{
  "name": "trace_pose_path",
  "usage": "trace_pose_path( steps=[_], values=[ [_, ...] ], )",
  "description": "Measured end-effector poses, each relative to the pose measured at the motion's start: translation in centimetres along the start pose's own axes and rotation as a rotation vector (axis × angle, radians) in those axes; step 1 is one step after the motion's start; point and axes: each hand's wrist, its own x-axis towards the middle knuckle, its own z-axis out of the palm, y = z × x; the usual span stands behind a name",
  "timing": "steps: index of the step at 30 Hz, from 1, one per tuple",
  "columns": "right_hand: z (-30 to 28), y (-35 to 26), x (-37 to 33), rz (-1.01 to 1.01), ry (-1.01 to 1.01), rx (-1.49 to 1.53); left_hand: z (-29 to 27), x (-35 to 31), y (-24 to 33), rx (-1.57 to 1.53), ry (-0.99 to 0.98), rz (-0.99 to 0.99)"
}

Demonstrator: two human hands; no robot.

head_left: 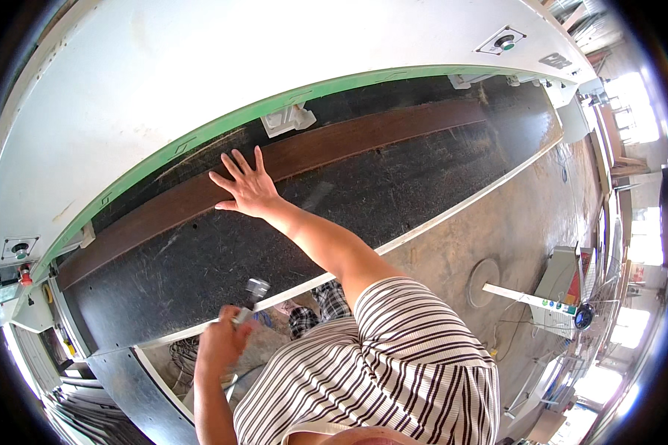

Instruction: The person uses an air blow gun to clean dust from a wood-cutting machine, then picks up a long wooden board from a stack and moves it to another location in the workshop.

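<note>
In the head view, the person's right hand (246, 191) is spread wide, fingers fanned and palm down, over a long, narrow, dark brown board with a wood-like surface (364, 139). It grips nothing and appears to rest flat on the board, though the exact contact under the palm is hidden. The board lies lengthwise on a broad black worktop with a scuffed surface (334, 204), running from the far left end toward the upper right, nearer the back of the worktop than its pale front edge (438, 214).

The left hand (224, 337) is lower down, near that front edge and well apart from the board. Its fingers are closed around a small silver-and-dark handheld tool (254, 291), whose head points up and to the right; motion blur hides its exact kind.

Behind the board stands a large white machine housing (274, 44) with a bright green strip (349, 84) along its lower edge. A white moulded fitting (288, 119) juts out beneath the strip, just beside the board. A green button (505, 43) sits at the housing's upper right and a red knob (25, 276) at the far left. The person wears a striped short-sleeved top (423, 334).
</note>
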Motion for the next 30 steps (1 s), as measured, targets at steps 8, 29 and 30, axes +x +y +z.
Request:
trace_pose_path(
  steps=[8,29,30],
  values=[
    [0.0,1.9,4.1,-0.004,-0.034,-0.08,0.0,-1.1,-0.6,-0.175,0.063,-0.065],
    [1.6,3.3,10.1,0.053,-0.131,-0.277,8.5,-7.1,-9.9,-0.821,0.353,-0.351],
    [1.3,3.2,10.3,0.076,-0.181,-0.247,9.4,-7.1,-10.3,-0.861,0.377,-0.337]
  ],
)
